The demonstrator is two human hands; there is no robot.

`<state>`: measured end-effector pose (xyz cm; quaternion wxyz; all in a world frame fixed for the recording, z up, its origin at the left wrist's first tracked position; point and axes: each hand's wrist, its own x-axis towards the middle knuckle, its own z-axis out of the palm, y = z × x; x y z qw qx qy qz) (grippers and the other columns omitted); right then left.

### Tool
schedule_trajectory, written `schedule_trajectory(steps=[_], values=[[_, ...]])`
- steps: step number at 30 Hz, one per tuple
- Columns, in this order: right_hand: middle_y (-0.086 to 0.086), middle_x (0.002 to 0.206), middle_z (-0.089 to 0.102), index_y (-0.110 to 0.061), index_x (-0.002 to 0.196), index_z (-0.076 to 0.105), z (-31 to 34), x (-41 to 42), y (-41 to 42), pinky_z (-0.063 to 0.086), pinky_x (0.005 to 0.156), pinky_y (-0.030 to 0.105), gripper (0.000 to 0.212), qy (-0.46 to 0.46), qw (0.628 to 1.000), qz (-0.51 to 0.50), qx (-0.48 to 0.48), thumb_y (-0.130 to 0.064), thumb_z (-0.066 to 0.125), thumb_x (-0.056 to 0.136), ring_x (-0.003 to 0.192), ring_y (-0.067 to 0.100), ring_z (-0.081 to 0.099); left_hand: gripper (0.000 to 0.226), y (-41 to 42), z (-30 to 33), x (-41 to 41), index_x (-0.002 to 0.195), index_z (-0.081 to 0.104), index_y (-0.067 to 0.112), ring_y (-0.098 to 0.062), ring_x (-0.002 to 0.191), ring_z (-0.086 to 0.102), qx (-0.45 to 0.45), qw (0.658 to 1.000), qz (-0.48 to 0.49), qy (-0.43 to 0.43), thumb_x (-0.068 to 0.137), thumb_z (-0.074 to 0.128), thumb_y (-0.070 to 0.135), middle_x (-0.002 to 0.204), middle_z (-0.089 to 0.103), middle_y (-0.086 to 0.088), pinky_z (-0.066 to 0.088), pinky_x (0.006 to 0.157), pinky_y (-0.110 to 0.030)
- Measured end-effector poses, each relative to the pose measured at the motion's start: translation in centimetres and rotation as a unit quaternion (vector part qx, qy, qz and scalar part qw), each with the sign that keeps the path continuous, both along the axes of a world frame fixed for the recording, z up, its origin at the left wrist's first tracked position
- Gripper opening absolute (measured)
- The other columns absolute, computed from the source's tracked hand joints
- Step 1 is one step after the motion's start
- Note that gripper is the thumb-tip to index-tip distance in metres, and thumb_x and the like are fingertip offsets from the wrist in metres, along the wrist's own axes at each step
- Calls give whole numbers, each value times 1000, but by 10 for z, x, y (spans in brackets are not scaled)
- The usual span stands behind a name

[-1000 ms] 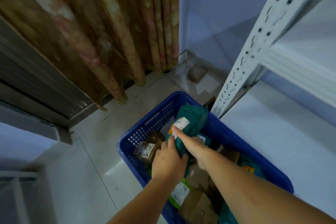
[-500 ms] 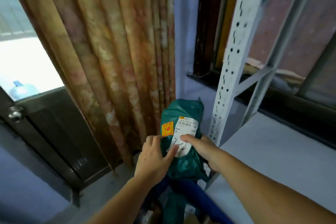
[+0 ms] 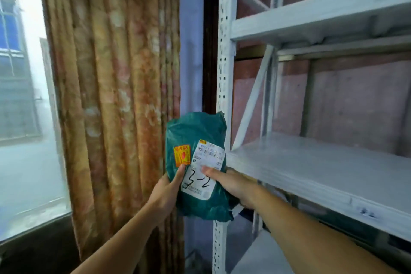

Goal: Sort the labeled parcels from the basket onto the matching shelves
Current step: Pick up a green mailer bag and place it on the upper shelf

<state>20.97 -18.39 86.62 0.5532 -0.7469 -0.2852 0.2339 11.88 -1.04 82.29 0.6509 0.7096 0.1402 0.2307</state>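
A teal plastic parcel [image 3: 195,133] is held upright in front of me, its white label handwritten "3-2" beside an orange sticker. My left hand [image 3: 165,191] grips its left edge, thumb on the front. My right hand [image 3: 231,182] holds its right side, thumb resting on the label. The parcel is just left of the white metal shelf unit, level with the middle shelf [image 3: 311,169]. The upper shelf [image 3: 322,15] carries a handwritten mark on its front edge. The basket is out of view.
The white perforated shelf post [image 3: 223,51] stands right behind the parcel. A patterned brown curtain [image 3: 111,95] hangs to the left, and a window [image 3: 24,107] lies beyond it. A lower shelf [image 3: 266,256] shows at the bottom.
Both hands lifted the teal parcel out of the blue basket and up to the middle shelf's height. My view rose from the floor to the shelves, and the label now reads clearly.
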Motion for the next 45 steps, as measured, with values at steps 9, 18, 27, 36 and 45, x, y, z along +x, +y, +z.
schedule_trajectory(steps=[9,18,27,36,45], values=[[10,127,68,-16,131,63,58,-39,-100,52,97,39,55,-229,957,-134,-118,-58,46,101,108,28,65,31,-98,78,3,117,62,30,-21,98,69,148,989,-21,-4,102,45,52,109,73,1,55,92,-43],[13,125,66,-10,131,62,83,-73,-216,52,89,36,58,-267,917,-243,-170,-57,43,102,102,28,63,48,-208,108,1,148,42,29,-23,118,60,197,966,-150,-75,105,38,50,130,62,4,49,93,-33],[11,125,67,-13,133,61,98,-140,-302,51,87,34,57,-243,883,-344,-207,-57,42,102,106,27,63,50,-292,123,-16,143,48,21,-25,117,58,234,934,-259,-72,106,32,51,127,61,0,45,103,-41],[6,122,69,-22,132,61,82,-206,-366,54,94,40,66,-203,858,-394,-258,-71,36,96,104,23,66,50,-359,100,-49,140,49,20,-26,115,60,233,908,-337,-80,105,33,52,129,64,-4,48,101,-43],[-11,129,66,-43,126,59,63,-221,-413,53,102,37,53,-169,894,-368,-193,-65,72,80,115,12,64,50,-401,88,-65,141,49,22,-26,119,58,225,906,-354,-55,105,32,53,130,63,-3,45,102,-40]])
